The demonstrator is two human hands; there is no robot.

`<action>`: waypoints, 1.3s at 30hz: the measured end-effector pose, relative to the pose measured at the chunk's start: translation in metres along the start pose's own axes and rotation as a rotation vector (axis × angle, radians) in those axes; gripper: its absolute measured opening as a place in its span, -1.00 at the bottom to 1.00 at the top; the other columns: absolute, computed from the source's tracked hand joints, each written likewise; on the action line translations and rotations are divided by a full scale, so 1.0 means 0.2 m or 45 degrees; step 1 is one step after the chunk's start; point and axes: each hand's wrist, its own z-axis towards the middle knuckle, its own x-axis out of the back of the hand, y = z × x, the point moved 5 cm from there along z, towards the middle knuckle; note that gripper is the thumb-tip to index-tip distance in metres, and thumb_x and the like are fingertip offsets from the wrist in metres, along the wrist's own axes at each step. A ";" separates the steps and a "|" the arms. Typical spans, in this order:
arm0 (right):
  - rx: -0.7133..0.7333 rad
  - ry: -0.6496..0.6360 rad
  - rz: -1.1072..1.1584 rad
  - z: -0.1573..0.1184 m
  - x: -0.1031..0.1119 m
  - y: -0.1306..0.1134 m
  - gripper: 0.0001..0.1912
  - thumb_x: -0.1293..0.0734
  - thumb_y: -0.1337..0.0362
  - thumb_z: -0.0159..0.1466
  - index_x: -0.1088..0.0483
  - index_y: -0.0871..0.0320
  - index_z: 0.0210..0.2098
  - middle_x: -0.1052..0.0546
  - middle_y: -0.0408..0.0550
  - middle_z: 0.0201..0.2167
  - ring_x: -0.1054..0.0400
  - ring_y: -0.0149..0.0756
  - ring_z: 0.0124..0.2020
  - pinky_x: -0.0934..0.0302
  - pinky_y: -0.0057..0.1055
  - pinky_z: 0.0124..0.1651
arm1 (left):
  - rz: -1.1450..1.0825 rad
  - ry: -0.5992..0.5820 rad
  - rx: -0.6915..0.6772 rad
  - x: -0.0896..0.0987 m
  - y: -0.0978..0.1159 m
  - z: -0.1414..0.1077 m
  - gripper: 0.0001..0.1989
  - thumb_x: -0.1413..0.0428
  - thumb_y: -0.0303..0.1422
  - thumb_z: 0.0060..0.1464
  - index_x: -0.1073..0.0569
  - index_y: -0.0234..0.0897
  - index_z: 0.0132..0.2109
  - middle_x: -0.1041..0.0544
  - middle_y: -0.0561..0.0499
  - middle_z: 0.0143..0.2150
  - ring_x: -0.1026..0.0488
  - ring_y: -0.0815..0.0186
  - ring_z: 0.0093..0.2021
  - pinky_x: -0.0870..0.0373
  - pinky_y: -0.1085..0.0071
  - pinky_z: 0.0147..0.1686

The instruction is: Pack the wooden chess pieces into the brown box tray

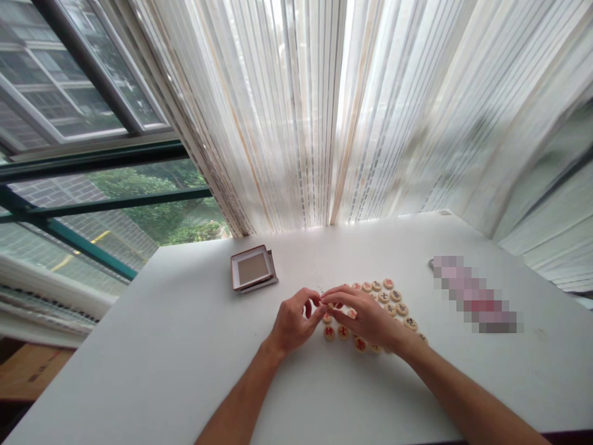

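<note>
Round wooden pieces with red and black characters lie in rows on the white table, among them a red-marked piece [328, 334] at the near left corner and a black-marked piece [410, 323] on the right. My left hand [296, 318] is beside the left edge of the rows, thumb and index finger pinched together. Over the rows reaches my right hand [364, 314], covering several pieces, its fingertips meeting those of my left hand above the left column. What the fingertips hold, if anything, is too small and hidden to name.
An open shallow box [254, 269] sits at the back left of the white table [185, 346]. A pixelated long object [477, 295] lies on the right. Behind the table hang striped curtains [296, 123], with a window at the left. A cardboard box [34, 371] stands at the lower left.
</note>
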 end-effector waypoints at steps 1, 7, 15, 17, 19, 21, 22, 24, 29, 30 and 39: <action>-0.007 -0.001 0.003 0.00 0.00 0.00 -0.79 -0.33 0.34 0.38 -0.47 0.05 0.00 -0.56 0.01 -0.09 -0.48 -0.25 -0.11 -0.42 -0.31 -0.06 | -0.002 -0.011 0.010 0.00 0.00 0.00 -0.84 -0.11 -0.23 0.27 -0.44 -0.23 -0.16 -0.54 0.05 -0.28 -0.42 0.42 -0.42 -0.32 0.51 -0.42; 0.036 0.028 0.015 -0.01 -0.03 0.00 -0.76 -0.31 0.36 0.39 -0.45 0.05 0.04 -0.58 0.01 -0.05 -0.49 -0.26 -0.06 -0.40 -0.31 0.00 | 0.016 -0.047 0.020 0.00 -0.02 0.00 -0.78 -0.09 -0.18 0.29 -0.47 -0.24 -0.19 -0.52 0.07 -0.38 -0.39 0.42 -0.46 -0.29 0.49 -0.41; 0.060 0.043 0.045 -0.01 -0.04 -0.01 -0.73 -0.28 0.38 0.39 -0.45 0.06 0.05 -0.59 0.03 -0.04 -0.50 -0.27 -0.07 -0.41 -0.33 -0.02 | 0.070 -0.067 0.035 0.01 -0.01 0.00 -0.73 -0.07 -0.14 0.29 -0.51 -0.24 -0.19 -0.51 0.08 -0.42 -0.38 0.41 -0.47 -0.28 0.49 -0.40; 0.037 0.039 0.050 -0.01 -0.04 0.00 -0.74 -0.28 0.37 0.40 -0.45 0.06 0.05 -0.59 0.02 -0.05 -0.51 -0.27 -0.07 -0.42 -0.34 -0.03 | 0.071 -0.072 0.039 0.01 -0.01 0.00 -0.72 -0.06 -0.14 0.30 -0.51 -0.24 -0.20 -0.52 0.08 -0.43 -0.38 0.41 -0.47 -0.28 0.49 -0.39; 0.015 0.038 0.041 -0.02 -0.04 0.00 -0.73 -0.27 0.38 0.40 -0.45 0.05 0.05 -0.61 0.00 -0.09 -0.51 -0.27 -0.10 -0.41 -0.33 -0.03 | 0.072 -0.077 0.035 0.00 -0.01 0.00 -0.71 -0.05 -0.13 0.30 -0.52 -0.24 -0.20 -0.51 0.08 -0.43 -0.38 0.41 -0.46 -0.28 0.49 -0.38; -0.002 0.040 0.032 -0.02 -0.03 0.01 -0.72 -0.25 0.40 0.41 -0.45 0.05 0.06 -0.61 -0.01 -0.10 -0.52 -0.27 -0.11 -0.41 -0.32 -0.03 | 0.078 -0.084 0.031 0.00 0.00 0.00 -0.70 -0.04 -0.14 0.31 -0.54 -0.24 -0.20 -0.52 0.08 -0.43 -0.38 0.40 -0.46 -0.28 0.49 -0.38; -0.010 0.042 0.030 -0.02 -0.03 0.01 -0.71 -0.24 0.40 0.41 -0.45 0.05 0.06 -0.61 -0.01 -0.10 -0.51 -0.27 -0.10 -0.40 -0.31 -0.02 | 0.081 -0.085 0.030 0.00 0.00 0.00 -0.70 -0.03 -0.14 0.32 -0.54 -0.23 -0.18 -0.52 0.07 -0.43 -0.37 0.40 -0.46 -0.28 0.49 -0.38; -0.026 0.043 0.024 -0.02 -0.02 0.01 -0.70 -0.23 0.40 0.42 -0.45 0.04 0.06 -0.60 0.00 -0.08 -0.50 -0.25 -0.08 -0.40 -0.29 -0.01 | 0.085 -0.083 0.025 0.00 0.00 0.00 -0.72 -0.03 -0.16 0.32 -0.55 -0.23 -0.15 -0.54 0.06 -0.40 -0.38 0.40 -0.46 -0.30 0.48 -0.37; -0.052 0.087 0.000 0.00 0.00 -0.01 -0.72 -0.29 0.36 0.38 -0.47 0.01 0.05 -0.57 0.01 -0.14 -0.49 -0.23 -0.14 -0.44 -0.29 -0.10 | 0.070 -0.079 0.010 0.00 0.02 0.00 -0.75 -0.03 -0.22 0.32 -0.55 -0.21 -0.10 -0.59 0.03 -0.33 -0.41 0.39 -0.44 -0.33 0.47 -0.35; -0.056 0.084 0.003 0.00 -0.01 -0.01 -0.71 -0.29 0.36 0.38 -0.47 0.01 0.06 -0.57 0.01 -0.14 -0.49 -0.23 -0.15 -0.45 -0.31 -0.12 | 0.065 -0.076 0.012 0.00 0.02 0.00 -0.76 -0.03 -0.23 0.32 -0.55 -0.21 -0.10 -0.59 0.03 -0.33 -0.42 0.39 -0.44 -0.34 0.47 -0.35; -0.030 0.063 -0.025 -0.03 -0.04 0.03 -0.65 -0.32 0.33 0.38 -0.40 -0.01 0.14 -0.55 -0.02 -0.17 -0.47 -0.25 -0.19 -0.40 -0.31 -0.11 | -0.231 -0.054 0.148 -0.02 0.01 0.00 -0.74 -0.02 -0.24 0.32 -0.53 -0.29 -0.16 -0.55 0.04 -0.38 -0.39 0.41 -0.45 -0.31 0.50 -0.42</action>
